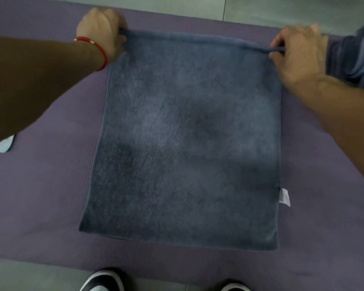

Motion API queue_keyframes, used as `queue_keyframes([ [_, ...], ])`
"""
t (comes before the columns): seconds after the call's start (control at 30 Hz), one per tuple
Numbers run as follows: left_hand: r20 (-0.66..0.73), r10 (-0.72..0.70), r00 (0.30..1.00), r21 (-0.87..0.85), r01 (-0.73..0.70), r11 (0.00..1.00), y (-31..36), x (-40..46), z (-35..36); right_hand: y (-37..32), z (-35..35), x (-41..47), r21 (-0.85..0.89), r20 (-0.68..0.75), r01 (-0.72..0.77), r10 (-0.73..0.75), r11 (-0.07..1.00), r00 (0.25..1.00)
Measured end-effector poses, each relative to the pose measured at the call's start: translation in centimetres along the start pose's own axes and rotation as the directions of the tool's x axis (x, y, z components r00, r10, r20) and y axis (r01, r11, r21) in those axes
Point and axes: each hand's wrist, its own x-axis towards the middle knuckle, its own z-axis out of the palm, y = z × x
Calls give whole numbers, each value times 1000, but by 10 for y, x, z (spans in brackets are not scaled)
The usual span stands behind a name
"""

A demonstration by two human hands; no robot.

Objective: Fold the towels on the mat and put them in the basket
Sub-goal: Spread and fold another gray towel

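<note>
A dark blue-grey towel (187, 139) lies spread flat on the purple mat (40, 196), with a white label (285, 197) sticking out at its right edge. My left hand (102, 32) grips the towel's far left corner. My right hand (298, 53) pinches the far right corner, which is lifted slightly off the mat. A red cord bracelet sits on my left wrist. No basket is in view.
More blue fabric (353, 57) lies bunched at the right edge of the mat. Grey tiled floor (282, 7) runs beyond the mat. My two shoes (105, 280) stand at the mat's near edge. A pale object (4, 145) peeks out at the left.
</note>
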Motion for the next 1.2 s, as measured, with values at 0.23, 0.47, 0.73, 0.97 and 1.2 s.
queue_keyframes([
  [0.23, -97, 107, 989, -6, -109, 994, -9, -93, -32, -2, -35, -90, -46, -119, 47, -52, 998, 992],
  [0.47, -190, -117, 975, -293, 57, 954, 6, -234, -44, -25, -64, -231, 216, -2, -116, 120, 969, 993],
  [0.73, -83, -207, 975, -437, 151, 887, 27, -386, -16, -44, -58, -382, 296, 120, -241, 214, 924, 969],
  [0.97, -30, -163, 986, -460, 132, 878, 25, -419, 3, -49, -43, -412, 289, 152, -279, 244, 916, 958],
  [1.2, -3, -155, 988, -391, 142, 910, 21, -427, 20, -48, -30, -422, 299, 181, -308, 263, 903, 948],
])
